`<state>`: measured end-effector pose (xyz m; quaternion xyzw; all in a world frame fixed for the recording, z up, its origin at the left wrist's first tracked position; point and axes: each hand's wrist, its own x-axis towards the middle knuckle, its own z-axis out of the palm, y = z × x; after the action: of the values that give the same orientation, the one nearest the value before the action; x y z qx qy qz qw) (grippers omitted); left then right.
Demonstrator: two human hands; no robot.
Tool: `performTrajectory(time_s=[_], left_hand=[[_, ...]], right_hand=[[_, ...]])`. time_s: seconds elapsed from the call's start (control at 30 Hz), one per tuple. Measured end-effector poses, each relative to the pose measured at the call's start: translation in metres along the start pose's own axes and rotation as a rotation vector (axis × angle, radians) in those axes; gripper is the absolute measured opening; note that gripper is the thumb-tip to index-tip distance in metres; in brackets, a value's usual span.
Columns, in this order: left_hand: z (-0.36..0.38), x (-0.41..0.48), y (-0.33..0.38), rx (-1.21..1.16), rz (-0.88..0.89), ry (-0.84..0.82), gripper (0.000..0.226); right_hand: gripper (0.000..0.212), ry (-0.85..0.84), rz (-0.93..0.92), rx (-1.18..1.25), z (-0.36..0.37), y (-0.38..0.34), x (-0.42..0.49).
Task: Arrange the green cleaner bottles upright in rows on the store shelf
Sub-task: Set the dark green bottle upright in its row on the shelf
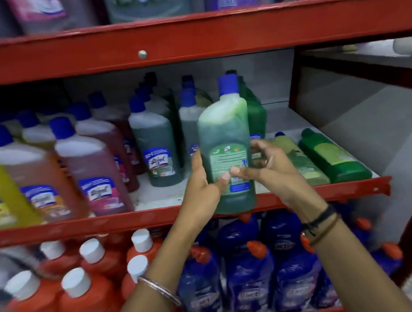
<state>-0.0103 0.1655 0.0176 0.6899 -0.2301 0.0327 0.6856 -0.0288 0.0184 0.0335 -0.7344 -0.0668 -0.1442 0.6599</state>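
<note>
Gripping the green bottle [226, 150] upright from both sides, the left hand [203, 183] and right hand [265, 165] hold it before the shelf [76, 228] edge, seemingly to steady it for the bare spot at twelve o'clock.

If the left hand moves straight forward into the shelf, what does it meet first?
Probably the green bottle standing upright just behind the left hand; depth is unclear, so the gap is hard to judge.

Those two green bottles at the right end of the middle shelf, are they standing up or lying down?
Lying down. The dark green bottle and the paler one beside it rest on their sides on the shelf, caps pointing toward the back.
</note>
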Motion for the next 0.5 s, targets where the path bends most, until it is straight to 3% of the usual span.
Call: performTrajectory(time_s=[0.3,0.5], left_hand=[[-0.087,0.003,-0.02,0.301,0.068,0.232,0.067],[-0.111,0.007,-0.04,0.291,0.036,0.297,0.064]], right_hand=[[0.054,-0.043,-0.102,-0.151,0.098,0.011,0.036],[0.057,-0.016,-0.072,-0.168,0.128,0.031,0.05]])
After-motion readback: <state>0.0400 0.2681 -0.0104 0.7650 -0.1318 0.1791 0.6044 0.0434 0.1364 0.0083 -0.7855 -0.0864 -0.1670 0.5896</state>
